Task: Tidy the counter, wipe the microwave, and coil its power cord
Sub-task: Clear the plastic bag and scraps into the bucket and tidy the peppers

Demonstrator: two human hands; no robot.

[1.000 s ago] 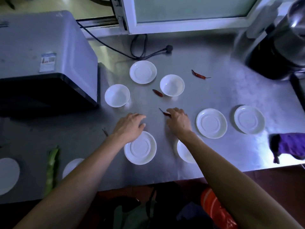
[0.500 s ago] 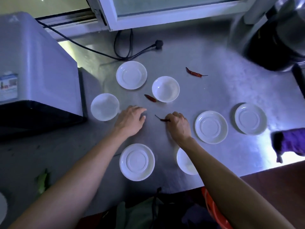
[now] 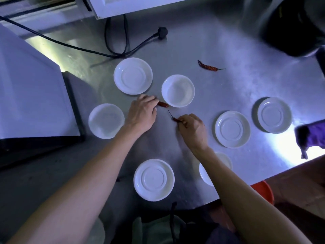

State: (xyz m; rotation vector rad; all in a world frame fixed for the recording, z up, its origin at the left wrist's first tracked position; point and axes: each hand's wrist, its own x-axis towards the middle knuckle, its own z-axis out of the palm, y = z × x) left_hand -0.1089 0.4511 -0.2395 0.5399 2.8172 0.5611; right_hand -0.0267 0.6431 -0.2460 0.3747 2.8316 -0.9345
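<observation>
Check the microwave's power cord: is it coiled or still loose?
Loose. The power cord trails uncoiled across the counter, its plug lying free on the steel; neither hand touches it.

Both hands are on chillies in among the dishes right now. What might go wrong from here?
1. The left hand reaches a chilli lying right against a bowl; grabbing it may knock the bowl.
2. The right hand pinches its chilli near one end, so it may slip out.
3. A third chilli lies far off and could get missed.
</observation>
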